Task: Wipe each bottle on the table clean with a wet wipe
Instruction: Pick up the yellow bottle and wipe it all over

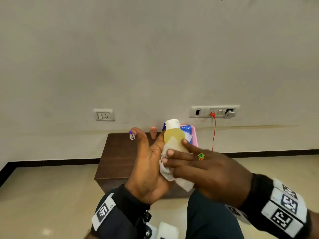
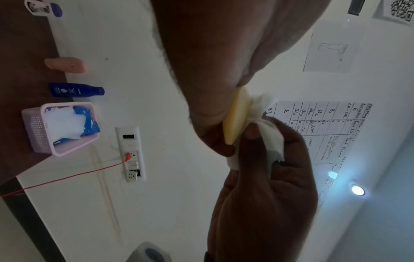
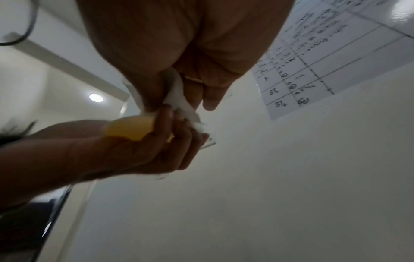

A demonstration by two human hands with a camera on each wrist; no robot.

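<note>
Against the pale wall, your left hand (image 1: 148, 163) grips the yellow bottle (image 1: 173, 137) while your right hand (image 1: 205, 171) presses the wipe (image 1: 168, 169) on it; three bottles (image 2: 76, 90) likely wait on the table (image 1: 119, 152).

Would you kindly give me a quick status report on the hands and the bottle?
Left hand holds the yellow bottle off the table. Right hand presses the wet wipe around its lower body. Nothing in the way.

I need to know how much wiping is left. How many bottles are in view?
4: a yellow bottle in the left hand, and on the table a small purple-capped bottle, a peach bottle and a blue bottle. Others may be hidden.
</note>
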